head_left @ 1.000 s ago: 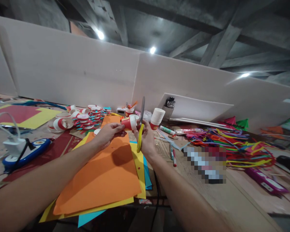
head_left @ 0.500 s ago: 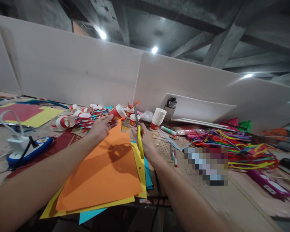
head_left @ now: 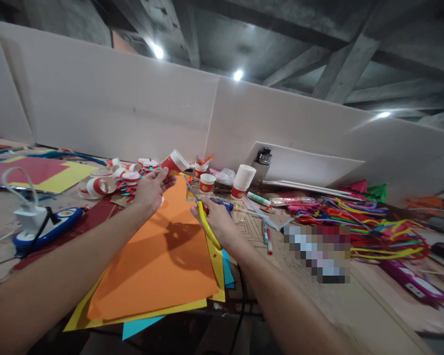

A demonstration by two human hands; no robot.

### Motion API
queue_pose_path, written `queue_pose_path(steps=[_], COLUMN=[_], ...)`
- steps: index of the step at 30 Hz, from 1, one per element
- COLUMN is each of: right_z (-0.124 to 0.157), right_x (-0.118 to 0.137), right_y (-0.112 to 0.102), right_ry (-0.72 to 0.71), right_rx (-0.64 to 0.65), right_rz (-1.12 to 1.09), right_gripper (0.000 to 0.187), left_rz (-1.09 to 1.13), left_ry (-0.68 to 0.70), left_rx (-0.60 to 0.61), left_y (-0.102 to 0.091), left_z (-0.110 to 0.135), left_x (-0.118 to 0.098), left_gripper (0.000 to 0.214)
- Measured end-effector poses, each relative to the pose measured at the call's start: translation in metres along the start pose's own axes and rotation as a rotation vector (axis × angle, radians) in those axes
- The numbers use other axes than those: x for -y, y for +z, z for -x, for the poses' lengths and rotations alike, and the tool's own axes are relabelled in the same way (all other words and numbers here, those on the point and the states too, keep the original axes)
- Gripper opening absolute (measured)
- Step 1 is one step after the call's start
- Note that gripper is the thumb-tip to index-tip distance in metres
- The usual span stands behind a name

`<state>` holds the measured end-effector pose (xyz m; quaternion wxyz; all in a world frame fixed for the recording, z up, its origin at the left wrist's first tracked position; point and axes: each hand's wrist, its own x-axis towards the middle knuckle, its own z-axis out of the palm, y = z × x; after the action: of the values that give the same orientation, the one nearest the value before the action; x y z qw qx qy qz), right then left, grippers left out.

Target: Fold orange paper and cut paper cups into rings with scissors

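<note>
My left hand (head_left: 150, 189) is closed on a red and white paper cup (head_left: 173, 164), held tilted above the orange paper sheet (head_left: 159, 256). My right hand (head_left: 214, 222) grips yellow-handled scissors (head_left: 203, 217), their blades pointing up and left towards the cup without touching it. Another red and white cup (head_left: 206, 183) stands on the table just beyond the scissors. The orange sheet lies on top of yellow and blue sheets (head_left: 222, 266).
A stack of white paper cups (head_left: 241, 181), a dark bottle (head_left: 261, 162) and a pile of cut cup pieces (head_left: 129, 177) sit at the back. Coloured strips (head_left: 358, 222) spread at the right. A white charger on a blue power strip (head_left: 40, 224) lies left. White boards (head_left: 114, 108) wall the table.
The left hand carried the cup up and to the left, away from the scissors. The right hand lowered the scissors and tilted them from upright to slanting left.
</note>
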<state>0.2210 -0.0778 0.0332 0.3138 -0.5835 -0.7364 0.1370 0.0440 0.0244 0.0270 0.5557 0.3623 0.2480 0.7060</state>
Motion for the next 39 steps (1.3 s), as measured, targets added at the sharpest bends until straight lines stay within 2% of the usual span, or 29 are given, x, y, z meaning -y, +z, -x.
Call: queue_pose_path(steps=[8,15,39], right_z=[0.001,0.001,0.001], right_x=[0.003,0.003,-0.002], right_y=[0.0,0.0,0.005], right_ry=[-0.038,-0.037,-0.039], right_rx=[0.032,0.049,0.053], right_rz=[-0.008,-0.04,-0.044], right_gripper=[0.029,0.029,0.03], left_rz=[-0.184,-0.363,-0.502], left_ry=[0.126,0.203,0.228], left_rx=[0.05,0.065,0.108], left_y=[0.003,0.0,0.0], left_z=[0.009,0.009,0.011], left_x=[0.005,0.009,0.005], left_gripper=[0.03,0.03,0.026])
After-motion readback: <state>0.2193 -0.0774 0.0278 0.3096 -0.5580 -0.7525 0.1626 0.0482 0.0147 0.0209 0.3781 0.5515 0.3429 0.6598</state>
